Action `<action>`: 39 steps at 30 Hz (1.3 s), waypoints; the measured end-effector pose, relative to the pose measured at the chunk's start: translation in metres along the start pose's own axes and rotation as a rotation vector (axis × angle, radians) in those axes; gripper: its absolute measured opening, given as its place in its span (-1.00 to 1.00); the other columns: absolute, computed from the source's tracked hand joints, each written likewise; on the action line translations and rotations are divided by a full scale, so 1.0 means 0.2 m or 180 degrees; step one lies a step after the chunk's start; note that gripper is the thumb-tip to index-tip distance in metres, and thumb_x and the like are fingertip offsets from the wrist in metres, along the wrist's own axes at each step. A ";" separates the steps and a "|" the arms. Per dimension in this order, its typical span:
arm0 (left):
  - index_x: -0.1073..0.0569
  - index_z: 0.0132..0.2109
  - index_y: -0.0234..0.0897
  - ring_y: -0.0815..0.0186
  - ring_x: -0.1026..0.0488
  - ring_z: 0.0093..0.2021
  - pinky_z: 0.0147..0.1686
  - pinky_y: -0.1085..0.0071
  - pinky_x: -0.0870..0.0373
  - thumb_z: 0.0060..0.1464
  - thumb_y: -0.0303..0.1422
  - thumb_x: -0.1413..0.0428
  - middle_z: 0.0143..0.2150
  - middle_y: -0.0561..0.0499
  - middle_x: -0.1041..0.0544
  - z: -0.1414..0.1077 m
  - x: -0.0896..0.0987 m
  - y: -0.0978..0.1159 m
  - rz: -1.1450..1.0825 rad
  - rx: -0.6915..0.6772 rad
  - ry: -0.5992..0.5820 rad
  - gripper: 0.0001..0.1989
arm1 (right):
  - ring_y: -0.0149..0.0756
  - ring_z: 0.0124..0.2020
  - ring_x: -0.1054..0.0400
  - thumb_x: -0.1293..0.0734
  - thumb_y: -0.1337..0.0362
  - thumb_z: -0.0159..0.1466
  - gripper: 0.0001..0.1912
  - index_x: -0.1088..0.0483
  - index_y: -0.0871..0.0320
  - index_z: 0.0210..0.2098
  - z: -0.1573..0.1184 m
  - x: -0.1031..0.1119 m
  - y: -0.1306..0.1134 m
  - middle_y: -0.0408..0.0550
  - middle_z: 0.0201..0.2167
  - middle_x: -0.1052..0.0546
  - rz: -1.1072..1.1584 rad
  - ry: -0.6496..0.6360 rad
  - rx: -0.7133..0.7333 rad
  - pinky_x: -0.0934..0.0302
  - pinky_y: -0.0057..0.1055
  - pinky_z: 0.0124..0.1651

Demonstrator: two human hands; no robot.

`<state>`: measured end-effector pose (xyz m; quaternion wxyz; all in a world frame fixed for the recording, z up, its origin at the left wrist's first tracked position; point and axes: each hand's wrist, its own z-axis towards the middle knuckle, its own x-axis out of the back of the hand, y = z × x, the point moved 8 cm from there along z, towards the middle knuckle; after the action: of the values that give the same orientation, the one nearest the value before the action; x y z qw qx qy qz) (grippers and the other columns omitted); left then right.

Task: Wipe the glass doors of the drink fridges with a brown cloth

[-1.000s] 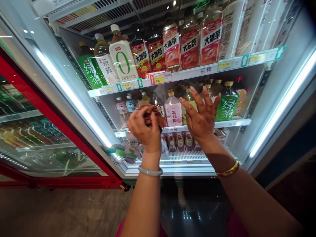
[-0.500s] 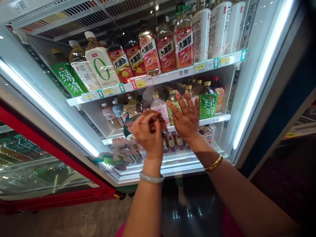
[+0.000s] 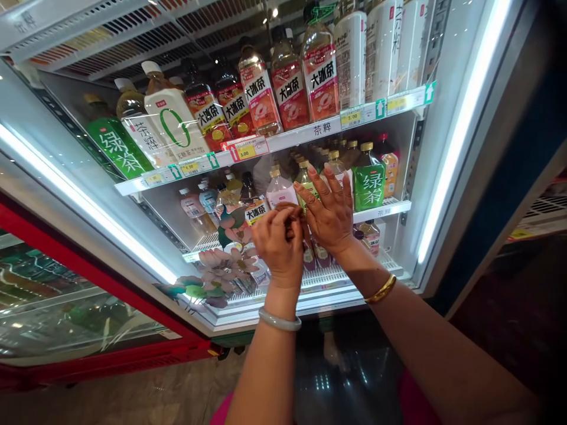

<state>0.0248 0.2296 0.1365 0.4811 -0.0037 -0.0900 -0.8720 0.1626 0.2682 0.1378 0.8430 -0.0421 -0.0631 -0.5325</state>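
My right hand [image 3: 326, 211] lies spread and flat against the glass door, a gold bracelet [image 3: 381, 289] on its wrist. Close to its left, my left hand [image 3: 280, 241] is curled, with thumb and fingers drawn together; what it pinches, if anything, I cannot make out. A pale bangle [image 3: 280, 320] circles that wrist. On the glass beside the left hand is a pink flower sticker [image 3: 230, 265] with green leaves. Behind the glass stand a pink-labelled bottle [image 3: 281, 190] and a green bottle [image 3: 369, 180], the latter to the right of my right hand.
The upper shelf [image 3: 305, 134] holds a row of tea bottles with price tags. At the lower left is a red-framed cooler [image 3: 106, 360]. Bright light strips run down both sides of the cabinet, and a dark frame [image 3: 500, 195] stands at the right.
My left hand has moved right, closer to my right hand, its fingers still curled. The right hand stays spread on the glass. The view has shifted slightly.
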 end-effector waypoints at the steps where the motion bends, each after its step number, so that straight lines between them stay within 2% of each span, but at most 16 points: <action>1: -0.56 -0.02 -0.18 0.17 -0.47 0.05 0.18 0.15 -0.32 0.26 -0.35 -0.17 -0.04 -0.10 -0.58 0.04 0.03 -0.04 0.0046 0.0095 0.0122 -0.83 | -0.24 0.57 0.24 -0.21 0.26 0.43 -0.44 -0.20 -0.16 0.40 0.00 0.00 0.00 -0.19 0.49 -0.15 -0.0002 -0.0041 0.0006 0.28 0.06 0.57; 3: -0.55 -0.01 -0.18 0.17 -0.47 0.08 0.20 0.13 -0.30 0.26 -0.33 -0.17 -0.02 -0.10 -0.58 0.09 0.09 -0.11 0.0177 0.0292 0.0408 -0.82 | -0.24 0.57 0.24 -0.21 0.29 0.42 -0.42 -0.20 -0.15 0.40 0.00 0.00 0.00 -0.19 0.50 -0.14 -0.0024 -0.0092 0.0030 0.27 0.07 0.57; 5: -0.55 -0.01 -0.17 0.15 -0.47 0.08 0.20 0.12 -0.29 0.25 -0.33 -0.17 -0.03 -0.11 -0.57 0.07 0.10 -0.12 0.0308 0.0352 0.0510 -0.82 | -0.24 0.57 0.24 -0.22 0.28 0.41 -0.41 -0.17 -0.15 0.41 0.00 0.00 0.00 -0.17 0.50 -0.13 -0.0034 -0.0114 0.0054 0.27 0.08 0.57; 9: -0.57 -0.03 -0.16 0.12 -0.45 0.07 0.17 0.13 -0.34 0.21 -0.39 -0.17 -0.02 -0.11 -0.55 -0.09 -0.03 0.00 0.0311 0.0087 0.0220 -0.80 | -0.22 0.57 0.22 -0.22 0.21 0.43 -0.43 -0.18 -0.19 0.41 -0.01 -0.02 0.01 -0.18 0.49 -0.16 -0.0052 -0.0120 0.0010 0.27 0.10 0.56; 11: -0.58 -0.04 -0.16 0.13 -0.45 0.07 0.16 0.16 -0.36 0.22 -0.40 -0.16 -0.02 -0.11 -0.55 -0.13 -0.07 0.05 0.0176 0.0064 0.0077 -0.81 | -0.21 0.56 0.20 -0.22 0.16 0.44 -0.46 -0.19 -0.22 0.40 -0.01 -0.02 0.02 -0.19 0.48 -0.17 -0.0075 -0.0105 -0.0038 0.25 0.10 0.56; 14: -0.57 -0.02 -0.18 0.16 -0.46 0.05 0.16 0.17 -0.34 0.26 -0.36 -0.15 -0.04 -0.10 -0.55 -0.04 -0.02 0.05 -0.0087 0.0020 0.0101 -0.82 | -0.22 0.57 0.22 -0.20 0.19 0.45 -0.43 -0.15 -0.22 0.42 -0.02 -0.02 0.02 -0.21 0.49 -0.15 -0.0023 -0.0107 -0.0014 0.26 0.09 0.56; 18: -0.55 0.04 -0.19 0.15 -0.42 0.11 0.25 0.12 -0.23 0.28 -0.32 -0.15 0.01 -0.12 -0.53 0.10 0.10 -0.02 -0.0062 0.0120 0.0551 -0.78 | -0.24 0.57 0.24 -0.20 0.26 0.43 -0.40 -0.13 -0.19 0.43 -0.01 -0.01 0.01 -0.20 0.50 -0.12 -0.0008 -0.0178 0.0069 0.29 0.08 0.57; 20: -0.56 0.03 -0.19 0.13 -0.41 0.11 0.24 0.11 -0.22 0.28 -0.32 -0.15 0.00 -0.13 -0.53 0.07 0.07 -0.03 0.0007 0.0214 0.0464 -0.79 | -0.24 0.57 0.24 -0.20 0.24 0.43 -0.41 -0.14 -0.20 0.43 -0.01 -0.01 0.02 -0.21 0.50 -0.12 -0.0017 -0.0230 0.0047 0.29 0.08 0.57; 24: -0.59 -0.04 -0.17 0.11 -0.41 0.08 0.18 0.12 -0.28 0.23 -0.38 -0.14 -0.02 -0.14 -0.54 -0.11 -0.08 0.04 0.0010 0.0264 0.0050 -0.80 | -0.22 0.57 0.21 -0.22 0.17 0.44 -0.44 -0.16 -0.24 0.41 -0.02 -0.02 0.03 -0.22 0.49 -0.15 0.0007 -0.0179 -0.0004 0.27 0.08 0.57; 26: -0.59 -0.05 -0.18 0.13 -0.43 0.06 0.17 0.15 -0.31 0.22 -0.41 -0.15 -0.04 -0.13 -0.54 -0.14 -0.10 0.06 -0.0067 0.0300 -0.0001 -0.81 | -0.22 0.56 0.19 -0.22 0.16 0.45 -0.46 -0.20 -0.23 0.39 -0.02 -0.02 0.03 -0.22 0.48 -0.16 -0.0011 -0.0143 -0.0022 0.25 0.07 0.56; 29: -0.58 -0.04 -0.18 0.17 -0.46 0.03 0.14 0.19 -0.33 0.23 -0.38 -0.17 -0.06 -0.10 -0.55 -0.04 -0.04 0.05 -0.0057 0.0152 0.0011 -0.82 | -0.22 0.56 0.20 -0.21 0.21 0.45 -0.47 -0.22 -0.19 0.38 -0.02 -0.01 0.03 -0.21 0.49 -0.16 -0.0032 -0.0116 0.0056 0.27 0.08 0.57; 32: -0.57 -0.01 -0.18 0.16 -0.45 0.07 0.20 0.16 -0.28 0.25 -0.33 -0.17 -0.03 -0.10 -0.54 0.09 0.07 -0.04 0.0184 0.0160 0.0295 -0.81 | -0.23 0.56 0.20 -0.21 0.26 0.45 -0.44 -0.18 -0.19 0.41 -0.02 0.00 0.03 -0.22 0.50 -0.13 -0.0057 -0.0110 0.0210 0.36 0.13 0.57; 34: -0.57 0.00 -0.20 0.15 -0.43 0.10 0.23 0.15 -0.25 0.25 -0.33 -0.17 -0.02 -0.11 -0.54 0.12 0.10 -0.09 0.0315 0.0270 0.0443 -0.80 | -0.21 0.56 0.20 -0.23 0.23 0.44 -0.43 -0.16 -0.25 0.41 -0.02 0.02 0.05 -0.24 0.51 -0.10 -0.0115 -0.0075 0.0226 0.43 0.18 0.56; 36: -0.58 0.01 -0.21 0.13 -0.42 0.10 0.22 0.14 -0.25 0.24 -0.36 -0.17 0.00 -0.13 -0.54 0.08 0.07 -0.07 0.0380 0.0224 0.0422 -0.78 | -0.16 0.57 0.22 -0.26 0.18 0.44 -0.43 -0.16 -0.31 0.40 -0.02 0.03 0.08 -0.25 0.52 -0.06 -0.0179 -0.0052 0.0210 0.48 0.23 0.54; 39: -0.60 0.00 -0.20 0.10 -0.40 0.09 0.18 0.13 -0.28 0.24 -0.38 -0.16 0.00 -0.16 -0.54 -0.05 -0.05 0.06 0.0302 -0.0051 0.0103 -0.78 | -0.10 0.57 0.22 -0.27 0.15 0.43 -0.42 -0.15 -0.35 0.40 -0.02 0.02 0.13 -0.25 0.52 -0.08 -0.0231 -0.0138 0.0107 0.51 0.29 0.52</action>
<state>0.0410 0.2296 0.1283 0.5232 0.0022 -0.0749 -0.8489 0.1876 0.2746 0.1337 0.8222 -0.0371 -0.0919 -0.5605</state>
